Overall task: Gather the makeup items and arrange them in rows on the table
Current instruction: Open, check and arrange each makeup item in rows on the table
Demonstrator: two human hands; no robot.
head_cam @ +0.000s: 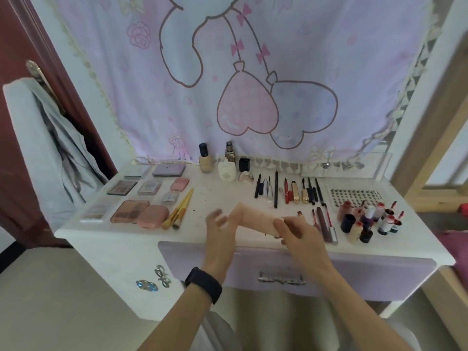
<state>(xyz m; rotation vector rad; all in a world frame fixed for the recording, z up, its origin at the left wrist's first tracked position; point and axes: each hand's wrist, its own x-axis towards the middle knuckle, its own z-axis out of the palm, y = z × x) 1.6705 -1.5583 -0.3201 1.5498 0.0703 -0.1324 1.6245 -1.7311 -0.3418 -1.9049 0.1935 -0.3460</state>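
Note:
A pale pink flat oblong case (255,220) hovers just over the white dressing table (202,198), at its front middle. My right hand (300,235) pinches the case's right end. My left hand (217,222), blurred, has its fingers spread beside the case's left end; whether it touches is unclear. Eyeshadow palettes (130,211) and compacts (153,216) lie in rows on the left, beside yellow-handled brushes (178,210). Pencils and mascaras (288,191) form a row at the back right. Lip glosses (325,224) and small bottles (367,221) sit at the right.
Foundation and perfume bottles (222,163) stand against the pink curtain (253,72). A lash tray (354,196) lies at the back right. A lilac drawer (278,272) is below the table's front edge. A chair with cloth (38,148) stands on the left.

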